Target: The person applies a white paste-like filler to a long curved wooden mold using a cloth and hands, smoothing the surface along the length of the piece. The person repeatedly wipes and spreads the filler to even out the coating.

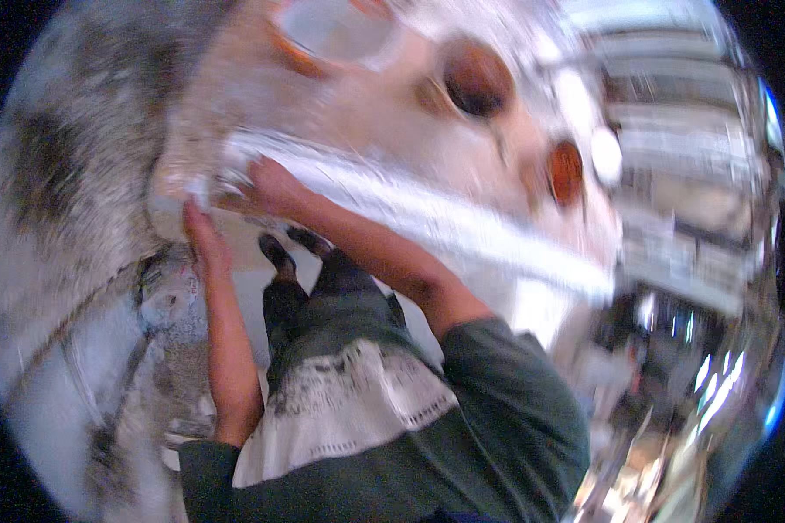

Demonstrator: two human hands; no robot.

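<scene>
motion blur hides what both hands (235,205) clutch at the counter edge (462,227).

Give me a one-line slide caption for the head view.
Both hands, left and right, grip the corner of a pale counter in a motion-blurred downward view.

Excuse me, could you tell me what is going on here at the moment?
A person stands at a pale work table and has both hands at its near edge. The left hand and the right hand grip the end of a long white strip lying along that edge. Brown bowls sit further back. The picture is badly blurred, so finer detail is unclear.
</scene>
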